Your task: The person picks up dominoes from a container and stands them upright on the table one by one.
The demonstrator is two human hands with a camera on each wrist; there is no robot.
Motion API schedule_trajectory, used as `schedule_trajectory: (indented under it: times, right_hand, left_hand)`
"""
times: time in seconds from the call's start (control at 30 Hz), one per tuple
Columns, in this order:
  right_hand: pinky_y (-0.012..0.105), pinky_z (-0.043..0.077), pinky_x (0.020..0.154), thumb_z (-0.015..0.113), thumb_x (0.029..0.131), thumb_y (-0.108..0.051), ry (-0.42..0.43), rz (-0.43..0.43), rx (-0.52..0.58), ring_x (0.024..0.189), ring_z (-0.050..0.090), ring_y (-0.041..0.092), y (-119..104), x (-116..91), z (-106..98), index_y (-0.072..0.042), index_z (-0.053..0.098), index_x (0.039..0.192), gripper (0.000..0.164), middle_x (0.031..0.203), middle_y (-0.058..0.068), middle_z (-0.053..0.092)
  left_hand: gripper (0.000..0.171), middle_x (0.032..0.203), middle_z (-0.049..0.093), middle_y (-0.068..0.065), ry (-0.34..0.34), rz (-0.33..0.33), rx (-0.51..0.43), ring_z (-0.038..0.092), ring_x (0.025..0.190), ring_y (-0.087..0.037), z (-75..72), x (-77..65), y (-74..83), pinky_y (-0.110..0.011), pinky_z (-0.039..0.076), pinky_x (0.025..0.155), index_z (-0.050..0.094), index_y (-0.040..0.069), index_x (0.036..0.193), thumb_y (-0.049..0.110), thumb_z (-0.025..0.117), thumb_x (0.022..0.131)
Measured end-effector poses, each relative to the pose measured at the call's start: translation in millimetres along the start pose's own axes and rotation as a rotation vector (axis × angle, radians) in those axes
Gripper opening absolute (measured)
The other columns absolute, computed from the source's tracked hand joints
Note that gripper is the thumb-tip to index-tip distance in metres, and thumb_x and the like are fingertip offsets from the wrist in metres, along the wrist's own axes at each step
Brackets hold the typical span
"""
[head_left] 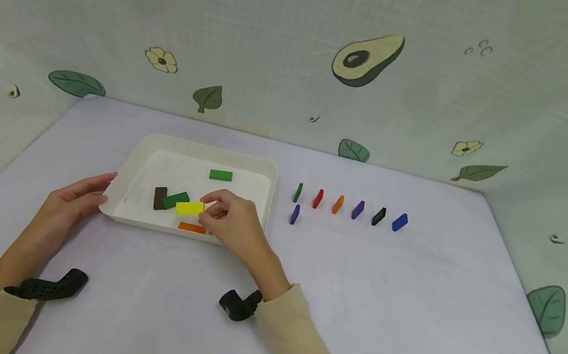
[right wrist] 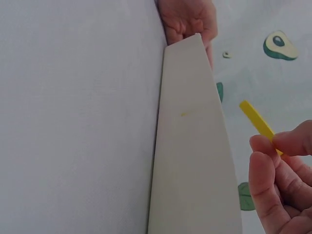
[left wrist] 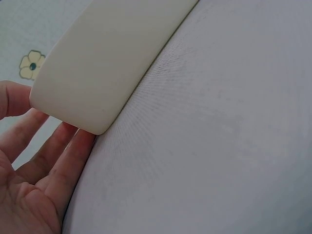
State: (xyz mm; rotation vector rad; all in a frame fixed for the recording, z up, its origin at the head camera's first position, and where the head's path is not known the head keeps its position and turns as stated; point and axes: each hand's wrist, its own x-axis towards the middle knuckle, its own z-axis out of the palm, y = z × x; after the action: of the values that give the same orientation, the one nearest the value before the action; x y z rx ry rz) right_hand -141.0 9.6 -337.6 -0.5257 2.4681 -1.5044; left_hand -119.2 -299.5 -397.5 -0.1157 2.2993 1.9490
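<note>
My right hand (head_left: 232, 223) pinches a yellow domino block (head_left: 189, 208) between thumb and fingers, above the white tray (head_left: 154, 143). In the right wrist view, the yellow block juts out past the fingertips. At the tray's front left corner, my left hand (head_left: 65, 208) touches the wall and rim with fingers extended. Inside the tray are a brown block (head_left: 159, 199), a dark green block (head_left: 175, 199) against it, a green block (head_left: 221, 175) toward the back and an orange block (head_left: 191, 228) near the front wall, partly covered from view.
Right of the tray, several blocks stand upright in a spaced row, from a green one (head_left: 298, 192) to a blue one (head_left: 400, 222). A purple block (head_left: 295, 214) stands in front of the green one. Behind the white table (head_left: 404, 335) hangs an avocado-print cloth (head_left: 283, 45).
</note>
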Motion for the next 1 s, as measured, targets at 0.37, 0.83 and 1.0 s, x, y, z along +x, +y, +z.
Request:
schedule_trajectory:
  times: [0.37,0.83,1.0]
  right_hand:
    - [0.018,0.049,0.066,0.062,0.085,-0.008,0.004,-0.040,0.070,0.069,0.058,0.010,-5.9,-16.4,-27.6,-0.010,0.063,0.104,0.019,0.079,0.003,0.067]
    - [0.025,0.051,0.063,0.065,0.086,-0.012,0.068,0.020,0.132,0.073,0.060,0.030,2.3,-25.8,-65.6,-0.011,0.061,0.107,0.021,0.083,0.005,0.067]
    - [0.033,0.054,0.067,0.066,0.085,-0.012,0.098,0.012,0.135,0.072,0.061,0.022,2.6,-27.9,-82.0,-0.009,0.061,0.109,0.024,0.085,0.008,0.066]
  left_hand:
    - [0.050,0.141,0.043,0.014,0.003,-0.002,-0.019,0.045,0.110,0.016,0.6,-0.4,-1.6,0.000,0.040,0.081,0.043,0.018,0.140,0.026,0.057,0.093]
    - [0.049,0.141,0.043,0.015,0.007,-0.007,-0.030,0.045,0.109,0.015,-0.1,0.1,-2.7,0.000,0.040,0.079,0.043,0.020,0.140,0.026,0.057,0.093]
    - [0.050,0.142,0.042,0.014,0.016,-0.015,-0.006,0.044,0.109,0.015,0.1,0.2,-2.1,0.000,0.040,0.080,0.043,0.020,0.140,0.028,0.057,0.093]
